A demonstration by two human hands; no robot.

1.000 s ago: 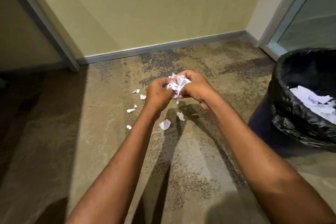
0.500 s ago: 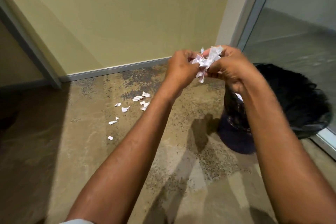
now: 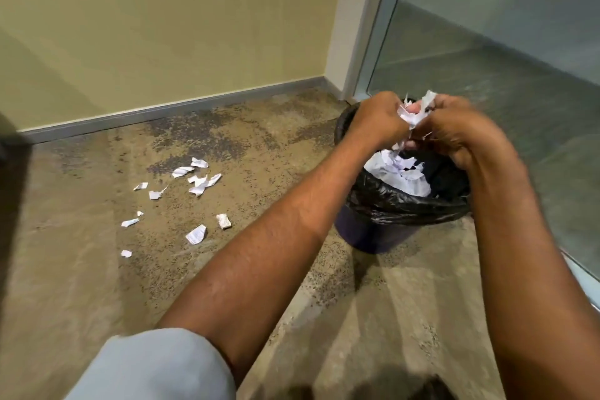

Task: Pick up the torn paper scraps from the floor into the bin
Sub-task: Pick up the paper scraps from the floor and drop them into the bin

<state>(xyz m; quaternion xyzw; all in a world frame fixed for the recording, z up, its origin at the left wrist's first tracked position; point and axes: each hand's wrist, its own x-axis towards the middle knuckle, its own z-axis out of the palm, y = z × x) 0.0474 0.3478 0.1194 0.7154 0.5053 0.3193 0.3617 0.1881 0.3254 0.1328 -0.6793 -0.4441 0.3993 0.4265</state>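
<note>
From the head camera, the fingers point(image 3: 438, 114) of both hands were blurred and mostly turned away, so only their backs and knuckles showed. The left hand point(image 3: 378, 120) and right hand point(image 3: 454, 130) were pressed close together, fingers curled round a crumpled bunch of scraps point(image 3: 414, 114) that poked out white between them. How many pieces were in the bunch could not be made out. The arms hid part of the bin's rim, a grey sleeve point(image 3: 152, 364) was cut off at the bottom edge, and a dark blurred shape filled the left edge.

The floor point(image 3: 81, 269) was mottled tan and brown with darker speckled patches. A pale yellow-green wall point(image 3: 162, 26) met it at a grey skirting point(image 3: 178, 107), and a glass panel point(image 3: 503, 26) in a pale frame ran along the right side.

The held bunch hung directly above the mouth of the bin point(image 3: 373, 237), a dark round bucket standing in the corner near the glass. A black liner point(image 3: 389, 204) was folded over its rim, and white paper point(image 3: 399, 172) lay inside. Loose scraps on the floor point(image 3: 196, 183) were scattered to the left of the bin, well apart from it, some bunched together and others lying singly nearer the camera
</note>
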